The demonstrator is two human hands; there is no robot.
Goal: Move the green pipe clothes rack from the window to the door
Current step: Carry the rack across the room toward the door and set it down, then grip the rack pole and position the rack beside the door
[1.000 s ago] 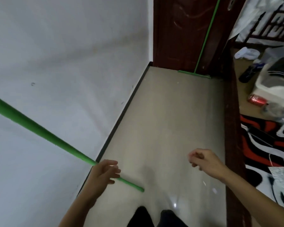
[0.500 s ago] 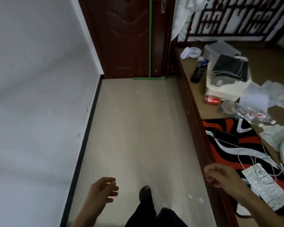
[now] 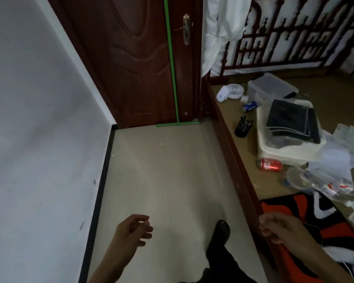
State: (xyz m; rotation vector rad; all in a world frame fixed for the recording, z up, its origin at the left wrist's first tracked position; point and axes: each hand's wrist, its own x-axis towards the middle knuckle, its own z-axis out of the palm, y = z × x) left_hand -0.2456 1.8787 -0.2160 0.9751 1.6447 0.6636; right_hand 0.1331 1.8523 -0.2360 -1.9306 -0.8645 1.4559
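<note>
My two hands, left hand (image 3: pixel 134 229) and right hand (image 3: pixel 278 227), hang empty, fingers loosely curled, one green pipe rack (image 3: pixel 173 78) against the door (image 3: pixel 131 58) at upper centre.

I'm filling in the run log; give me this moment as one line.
left hand: empty, open | right hand: empty | green pipe piece: upright against door

Bare forearms, no sleeves showing — dark trousers (image 3: pixel 219 268) and a black shoe (image 3: pixel 221 231) below.

We can see the thin green pipe clothes rack (image 3: pixel 171 64) standing upright right against the dark brown wooden door (image 3: pixel 131 58), its short foot bar flat on the floor.
</note>
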